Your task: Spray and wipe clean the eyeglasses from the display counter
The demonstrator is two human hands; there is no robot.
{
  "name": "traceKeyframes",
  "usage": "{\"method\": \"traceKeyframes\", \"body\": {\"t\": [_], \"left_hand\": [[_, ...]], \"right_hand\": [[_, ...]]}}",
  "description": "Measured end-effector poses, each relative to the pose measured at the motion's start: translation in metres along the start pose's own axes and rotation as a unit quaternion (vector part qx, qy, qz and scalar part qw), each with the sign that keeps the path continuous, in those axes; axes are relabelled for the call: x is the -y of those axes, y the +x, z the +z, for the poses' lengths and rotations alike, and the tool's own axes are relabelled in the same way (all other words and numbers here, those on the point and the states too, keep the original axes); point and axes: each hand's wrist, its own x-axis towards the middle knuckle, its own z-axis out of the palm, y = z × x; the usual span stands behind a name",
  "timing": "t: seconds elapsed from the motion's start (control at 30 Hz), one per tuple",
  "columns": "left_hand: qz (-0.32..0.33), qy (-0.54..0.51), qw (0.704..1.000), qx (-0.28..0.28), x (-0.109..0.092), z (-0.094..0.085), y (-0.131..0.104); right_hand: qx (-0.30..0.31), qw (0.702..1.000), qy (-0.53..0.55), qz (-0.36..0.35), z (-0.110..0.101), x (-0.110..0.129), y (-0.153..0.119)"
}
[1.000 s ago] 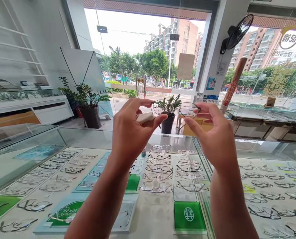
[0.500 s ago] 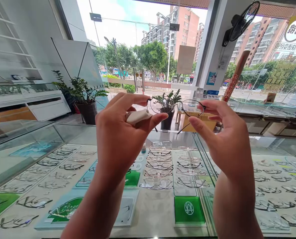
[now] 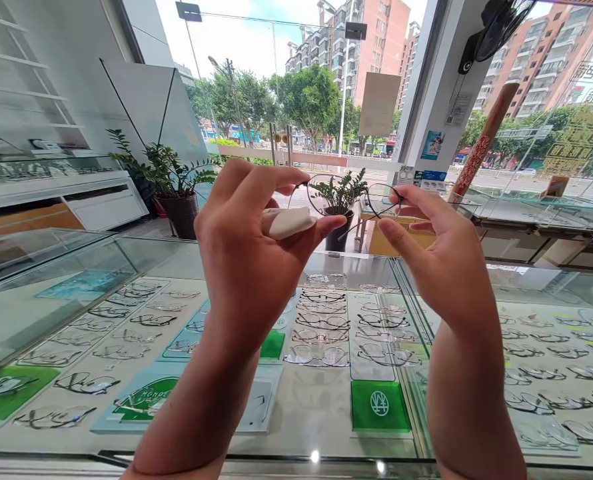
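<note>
Both my hands hold up one pair of thin dark-rimmed round eyeglasses (image 3: 317,212) above the glass counter. My left hand (image 3: 256,233) is closed on the frame's left end, at the hinge. A folded pale cloth (image 3: 290,223) is tucked in that same palm and sticks out beside the thumb. My right hand (image 3: 431,247) pinches the right end of the frame between thumb and fingers. One dark temple arm slants down between the hands. The plants and window show through the lenses.
Below my hands a glass display case (image 3: 306,427) holds rows of eyeglasses (image 3: 321,337) and a green block (image 3: 380,407). More cases stand left and right. Potted plants (image 3: 176,210), a wall fan (image 3: 496,33) and a large window lie beyond.
The eyeglasses have turned and tilted a little, so the temple arms sit differently. My hands have come slightly closer together. The view has tipped down a little.
</note>
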Motion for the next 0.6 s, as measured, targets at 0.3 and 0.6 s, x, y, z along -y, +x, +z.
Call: {"method": "traceKeyframes", "body": {"t": [0.3, 0.6], "left_hand": [[-0.024, -0.025, 0.999, 0.010, 0.009, 0.004, 0.004], [0.054, 0.013, 0.997, -0.055, 0.016, 0.014, 0.004]], "right_hand": [[-0.089, 0.996, -0.010, -0.027, -0.004, 0.015, -0.003], [-0.092, 0.995, -0.019, -0.038, 0.001, 0.006, -0.002]]}}
